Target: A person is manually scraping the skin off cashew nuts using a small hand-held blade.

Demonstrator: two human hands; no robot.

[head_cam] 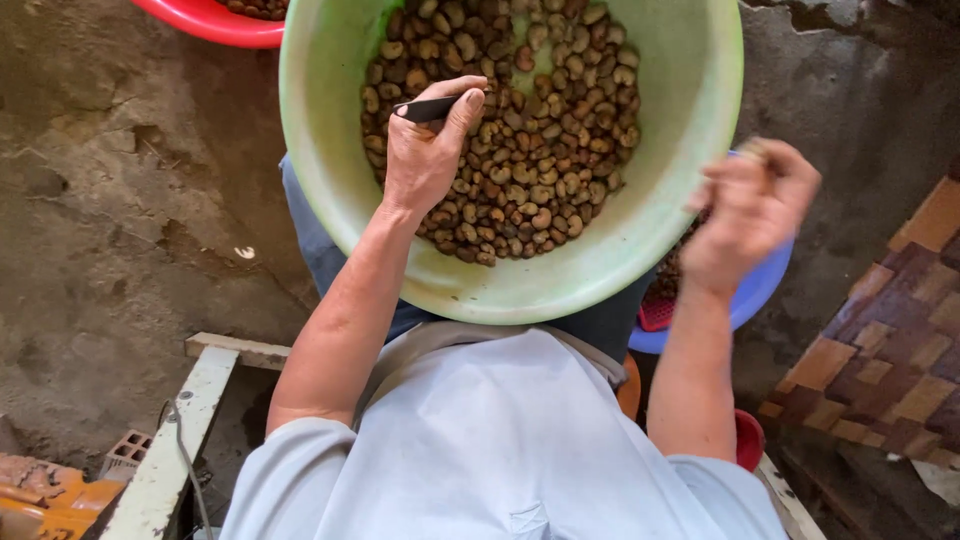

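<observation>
You sit over a rough, dirty concrete floor (110,230), with brown patterned tiles (885,350) off to one side. Closest to you is your light grey shirt (500,440). The big green bowl (690,120) rests on your lap, just past the shirt, and everything else sits around it.

Inside the green bowl lies a heap of brown nuts (540,150). Your left hand (428,150) rests on top of that heap, fingers curled shut around a small dark tool (425,109).

Your right hand (750,210) floats just outside the bowl's rim, above a blue bowl (762,290) that peeks out from under the green one. This hand is blurry. It looks loosely closed, but you cannot tell if it holds anything.

Past the far rim of the green bowl, a red bowl (210,22) shows at the top.
</observation>
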